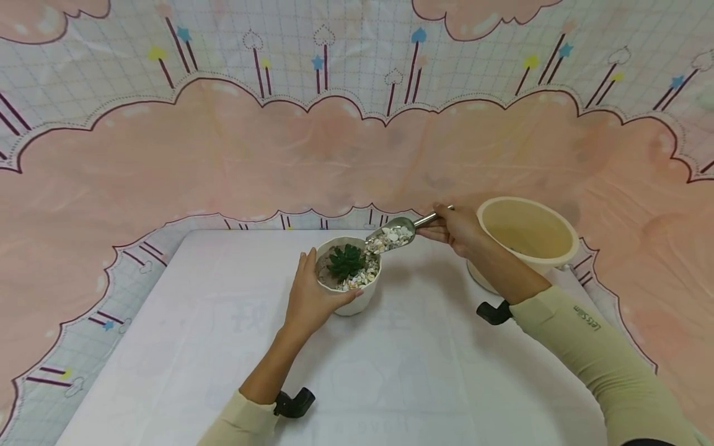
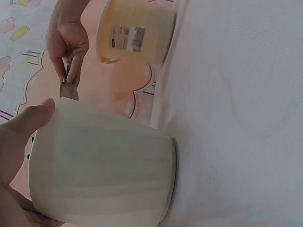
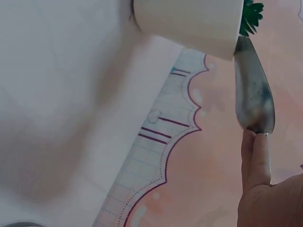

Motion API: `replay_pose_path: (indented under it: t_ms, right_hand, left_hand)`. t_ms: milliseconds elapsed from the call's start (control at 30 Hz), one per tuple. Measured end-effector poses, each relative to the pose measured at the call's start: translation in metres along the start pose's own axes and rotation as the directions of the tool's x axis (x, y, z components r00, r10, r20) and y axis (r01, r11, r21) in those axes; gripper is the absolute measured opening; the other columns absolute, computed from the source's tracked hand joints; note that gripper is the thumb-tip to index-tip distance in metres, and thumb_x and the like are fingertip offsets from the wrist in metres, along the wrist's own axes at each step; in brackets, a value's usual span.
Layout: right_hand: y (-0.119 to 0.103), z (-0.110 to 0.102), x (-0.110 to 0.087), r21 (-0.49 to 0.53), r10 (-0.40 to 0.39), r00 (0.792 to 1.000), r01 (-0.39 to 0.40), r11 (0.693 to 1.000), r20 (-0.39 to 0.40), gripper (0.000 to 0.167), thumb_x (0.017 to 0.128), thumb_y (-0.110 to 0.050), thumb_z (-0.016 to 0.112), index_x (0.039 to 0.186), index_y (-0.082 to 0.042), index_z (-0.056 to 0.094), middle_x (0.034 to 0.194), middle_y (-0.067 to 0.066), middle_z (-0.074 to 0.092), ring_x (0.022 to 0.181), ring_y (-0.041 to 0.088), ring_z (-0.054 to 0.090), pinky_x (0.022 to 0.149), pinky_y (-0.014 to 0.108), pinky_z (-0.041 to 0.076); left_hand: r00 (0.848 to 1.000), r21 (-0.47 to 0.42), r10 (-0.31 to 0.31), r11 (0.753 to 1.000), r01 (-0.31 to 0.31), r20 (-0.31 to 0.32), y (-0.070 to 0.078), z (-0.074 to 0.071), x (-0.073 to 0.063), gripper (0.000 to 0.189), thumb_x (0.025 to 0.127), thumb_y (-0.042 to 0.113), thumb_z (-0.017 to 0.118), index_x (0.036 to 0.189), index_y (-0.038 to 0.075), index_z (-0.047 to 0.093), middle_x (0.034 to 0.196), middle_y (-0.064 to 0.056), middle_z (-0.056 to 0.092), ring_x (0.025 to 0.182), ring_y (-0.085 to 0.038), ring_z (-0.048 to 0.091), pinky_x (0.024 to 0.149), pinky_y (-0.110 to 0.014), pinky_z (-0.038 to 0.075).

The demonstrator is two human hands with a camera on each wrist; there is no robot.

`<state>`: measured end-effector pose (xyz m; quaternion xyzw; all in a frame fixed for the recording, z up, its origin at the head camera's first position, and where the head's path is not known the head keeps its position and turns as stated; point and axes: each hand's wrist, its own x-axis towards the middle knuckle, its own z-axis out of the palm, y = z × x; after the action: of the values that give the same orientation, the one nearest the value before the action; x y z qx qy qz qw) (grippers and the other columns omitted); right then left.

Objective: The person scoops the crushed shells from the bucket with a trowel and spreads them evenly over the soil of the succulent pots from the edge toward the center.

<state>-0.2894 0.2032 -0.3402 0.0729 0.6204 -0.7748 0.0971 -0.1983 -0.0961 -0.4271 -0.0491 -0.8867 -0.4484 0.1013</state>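
Observation:
A white pot [image 1: 357,303] stands on the white table, holding a dark green succulent [image 1: 346,262]. Pale pebbles [image 1: 359,277] cover the right and front of its surface; greyish soil [image 1: 328,274] shows at the left. My left hand [image 1: 312,296] grips the pot's near left side, thumb along the front rim and fingers round the back. My right hand [image 1: 454,229] holds a metal scoop [image 1: 411,224] by its handle, its bowl loaded with pebbles and its tip right at the pot's right rim. In the right wrist view, the underside of the scoop [image 3: 255,94] shows beside the pot [image 3: 194,23].
A cream bucket [image 1: 569,248] stands at the table's back right, behind my right forearm; its label [image 2: 128,39] shows in the left wrist view. The white table [image 1: 223,347] ends against a patterned pink cloth [image 1: 312,161] at the back. Dark wrist mounts [image 1: 295,402] stick out near both cuffs.

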Motion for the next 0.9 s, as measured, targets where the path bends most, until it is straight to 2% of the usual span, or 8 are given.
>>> replay_pose_path:
  t_ms: [233, 333, 567, 733, 900]
  right_hand:
    - [-0.001, 0.001, 0.0, -0.032, -0.006, 1.0, 0.006, 0.999, -0.008, 0.03, 0.116, -0.022, 0.041, 0.114, 0.005, 0.055, 0.081, 0.013, 0.076, 0.073, 0.021, 0.078, 0.08, 0.033, 0.06]
    - [-0.001, 0.0, 0.001, -0.017, -0.01, 1.0, 0.01, 1.0, -0.015, 0.031, 0.116, -0.022, 0.04, 0.114, 0.006, 0.055, 0.082, 0.014, 0.077, 0.074, 0.022, 0.079, 0.08, 0.034, 0.06]
    - [0.001, -0.005, 0.004, 0.016, 0.0, 1.0, 0.0, 1.0, -0.026, 0.032, 0.116, -0.021, 0.039, 0.113, 0.006, 0.055, 0.082, 0.015, 0.076, 0.075, 0.023, 0.079, 0.08, 0.034, 0.061]
    - [0.002, -0.006, 0.003, 0.026, 0.011, 1.0, -0.01, 1.0, -0.022, 0.033, 0.116, -0.022, 0.039, 0.114, 0.006, 0.056, 0.083, 0.016, 0.077, 0.076, 0.023, 0.079, 0.082, 0.035, 0.06]
    - [0.002, -0.006, 0.004, 0.032, 0.013, 1.0, -0.012, 0.999, -0.014, 0.033, 0.116, -0.022, 0.039, 0.115, 0.006, 0.056, 0.083, 0.015, 0.077, 0.076, 0.023, 0.079, 0.083, 0.035, 0.059]
  left_hand:
    - [1.0, -0.004, -0.003, 1.0, 0.003, 0.019, -0.001, -0.002, 0.001, 0.127, 0.072, 0.044, 0.098, 0.164, -0.003, 0.024, 0.169, -0.028, 0.02, 0.157, -0.045, 0.017, 0.118, -0.067, 0.028]
    - [0.999, -0.011, 0.022, 1.0, -0.022, 0.036, -0.004, -0.004, 0.004, 0.127, 0.072, 0.043, 0.098, 0.164, -0.004, 0.025, 0.169, -0.029, 0.021, 0.156, -0.046, 0.018, 0.118, -0.067, 0.027]
    - [0.992, -0.052, 0.071, 0.996, -0.066, 0.109, -0.015, -0.011, 0.012, 0.125, 0.071, 0.038, 0.099, 0.164, -0.003, 0.027, 0.169, -0.023, 0.025, 0.158, -0.039, 0.016, 0.12, -0.062, 0.027]
    - [0.989, -0.078, 0.037, 0.997, -0.026, 0.142, -0.01, -0.012, 0.009, 0.126, 0.074, 0.038, 0.097, 0.165, -0.003, 0.02, 0.172, -0.025, 0.013, 0.159, -0.042, 0.008, 0.12, -0.066, 0.023]
    - [0.996, -0.049, -0.02, 0.999, 0.025, 0.09, -0.002, -0.003, 0.001, 0.134, 0.073, 0.044, 0.096, 0.166, -0.003, 0.013, 0.172, -0.025, 0.006, 0.16, -0.04, -0.002, 0.119, -0.066, 0.023]
